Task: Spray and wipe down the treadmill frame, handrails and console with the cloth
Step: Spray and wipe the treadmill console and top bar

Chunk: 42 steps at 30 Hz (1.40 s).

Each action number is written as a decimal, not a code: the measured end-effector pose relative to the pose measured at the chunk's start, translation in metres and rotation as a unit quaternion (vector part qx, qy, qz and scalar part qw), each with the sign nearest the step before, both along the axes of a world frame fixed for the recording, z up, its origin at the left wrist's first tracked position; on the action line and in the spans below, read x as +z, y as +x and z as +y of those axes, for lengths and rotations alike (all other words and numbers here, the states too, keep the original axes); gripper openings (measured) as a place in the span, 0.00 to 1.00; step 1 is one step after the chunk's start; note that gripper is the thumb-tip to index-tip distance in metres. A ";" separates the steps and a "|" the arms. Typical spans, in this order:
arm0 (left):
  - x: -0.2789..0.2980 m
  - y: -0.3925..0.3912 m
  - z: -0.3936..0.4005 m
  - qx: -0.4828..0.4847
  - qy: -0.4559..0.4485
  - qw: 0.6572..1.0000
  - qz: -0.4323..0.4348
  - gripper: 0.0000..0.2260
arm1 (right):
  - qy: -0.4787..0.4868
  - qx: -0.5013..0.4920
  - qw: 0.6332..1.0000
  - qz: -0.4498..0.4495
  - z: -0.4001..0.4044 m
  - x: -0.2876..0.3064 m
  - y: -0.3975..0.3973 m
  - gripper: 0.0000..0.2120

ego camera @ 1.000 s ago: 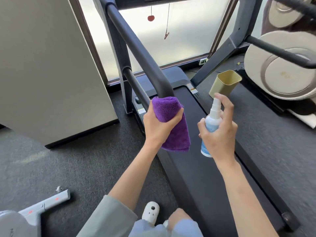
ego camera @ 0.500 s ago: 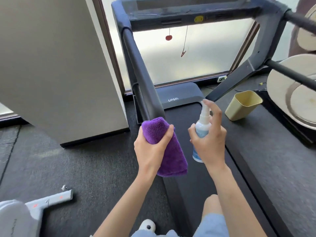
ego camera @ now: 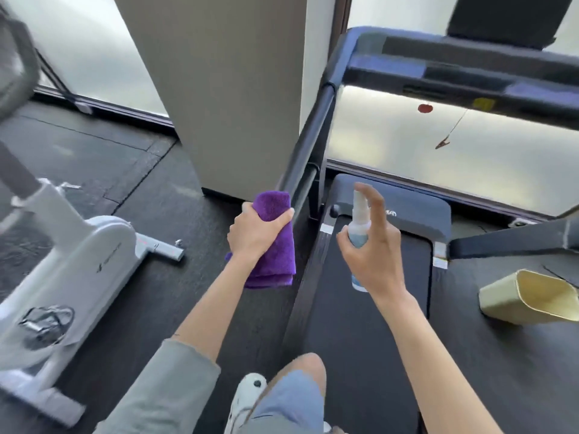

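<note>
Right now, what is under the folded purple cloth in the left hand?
The folded purple microfibre cloth is draped over the lower end of the dark treadmill handrail, gripped by the left hand. The rail's tip is covered; below hangs dark floor.

Left hand (ego camera: 254, 234) gripping cloth (ego camera: 274, 245), right hand (ego camera: 374, 249) gripping spray bottle (ego camera: 359, 225)

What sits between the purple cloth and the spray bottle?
In the head view, only the treadmill's dark side rail and black belt lie between purple cloth and spray bottle.
</note>
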<state>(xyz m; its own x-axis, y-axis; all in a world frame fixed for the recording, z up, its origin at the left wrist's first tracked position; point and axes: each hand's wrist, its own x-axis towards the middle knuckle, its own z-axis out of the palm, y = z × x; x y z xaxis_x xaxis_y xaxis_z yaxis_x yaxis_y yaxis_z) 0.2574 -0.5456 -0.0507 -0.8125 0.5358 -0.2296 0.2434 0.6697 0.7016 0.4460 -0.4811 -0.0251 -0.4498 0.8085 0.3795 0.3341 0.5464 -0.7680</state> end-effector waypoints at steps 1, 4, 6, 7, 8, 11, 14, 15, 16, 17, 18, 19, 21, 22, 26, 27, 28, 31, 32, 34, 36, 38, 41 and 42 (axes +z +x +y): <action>0.003 0.000 0.004 0.000 -0.019 1.000 0.011 0.34 | -0.007 0.010 1.000 0.000 0.006 0.008 0.000 0.34; 0.010 -0.004 0.019 -0.007 -0.081 0.996 0.037 0.36 | -0.021 0.054 0.998 -0.003 0.025 0.024 -0.007 0.34; 0.012 -0.006 0.031 -0.015 -0.120 0.991 0.064 0.38 | -0.014 0.081 0.997 -0.012 0.042 0.026 -0.014 0.34; 0.013 -0.007 0.036 -0.016 -0.136 0.988 0.075 0.38 | -0.011 0.089 0.996 -0.018 0.051 0.024 -0.018 0.34; 0.014 -0.007 0.042 -0.017 -0.152 0.985 0.084 0.39 | -0.012 0.094 0.995 -0.021 0.059 0.022 -0.022 0.34; 0.012 -0.011 0.056 -0.015 -0.185 0.977 0.104 0.39 | -0.023 0.128 0.991 -0.022 0.081 0.021 -0.030 0.34; 0.011 -0.017 0.073 -0.010 -0.198 0.973 0.115 0.40 | -0.020 0.143 0.989 -0.046 0.110 0.020 -0.042 0.34; 0.012 -0.018 0.078 -0.009 -0.198 0.973 0.116 0.39 | -0.024 0.146 0.988 -0.053 0.119 0.022 -0.046 0.34; 0.014 -0.019 0.083 -0.011 -0.197 0.973 0.118 0.39 | -0.030 0.152 0.986 -0.057 0.127 0.024 -0.049 0.34; 0.016 -0.020 0.088 -0.013 -0.197 0.973 0.117 0.38 | -0.035 0.159 0.985 -0.058 0.135 0.026 -0.051 0.34; 0.017 -0.021 0.093 -0.016 -0.199 0.973 0.117 0.38 | -0.039 0.166 0.984 -0.057 0.144 0.026 -0.054 0.34; 0.018 -0.022 0.098 -0.018 -0.202 0.972 0.117 0.37 | -0.042 0.172 0.983 -0.055 0.153 0.027 -0.056 0.33; 0.020 -0.024 0.108 -0.018 -0.211 0.970 0.121 0.37 | -0.047 0.187 0.980 -0.054 0.170 0.027 -0.060 0.33; 0.021 -0.024 0.114 -0.017 -0.217 0.969 0.121 0.37 | -0.049 0.195 0.978 -0.053 0.179 0.027 -0.062 0.33; 0.025 -0.034 0.149 -0.004 -0.224 0.969 0.100 0.41 | -0.049 0.231 0.971 -0.047 0.225 0.026 -0.070 0.34; 0.026 -0.036 0.159 0.000 -0.225 0.969 0.097 0.42 | -0.048 0.241 0.968 -0.046 0.238 0.025 -0.071 0.34; 0.027 -0.040 0.169 0.003 -0.228 0.969 0.098 0.43 | -0.047 0.253 0.965 -0.047 0.252 0.025 -0.073 0.34; 0.029 -0.049 0.204 0.015 -0.227 0.970 0.086 0.44 | -0.047 0.296 0.952 -0.054 0.297 0.024 -0.078 0.33; 0.030 -0.052 0.217 0.020 -0.224 0.971 0.080 0.44 | -0.047 0.311 0.948 -0.056 0.312 0.024 -0.079 0.33; 0.031 -0.058 0.245 0.027 -0.220 0.972 0.080 0.45 | -0.040 0.339 0.938 -0.064 0.344 0.026 -0.082 0.33; 0.034 -0.063 0.274 0.038 -0.221 0.970 0.097 0.45 | -0.030 0.364 0.928 -0.075 0.372 0.029 -0.084 0.33; 0.035 -0.068 0.305 0.042 -0.227 0.966 0.115 0.45 | -0.032 0.382 0.920 -0.078 0.396 0.034 -0.086 0.33; 0.036 -0.074 0.349 0.048 -0.230 0.963 0.129 0.44 | -0.032 0.404 0.911 -0.079 0.422 0.035 -0.093 0.33; 0.037 -0.076 0.361 0.052 -0.227 0.964 0.132 0.43 | -0.028 0.407 0.910 -0.080 0.427 0.035 -0.095 0.33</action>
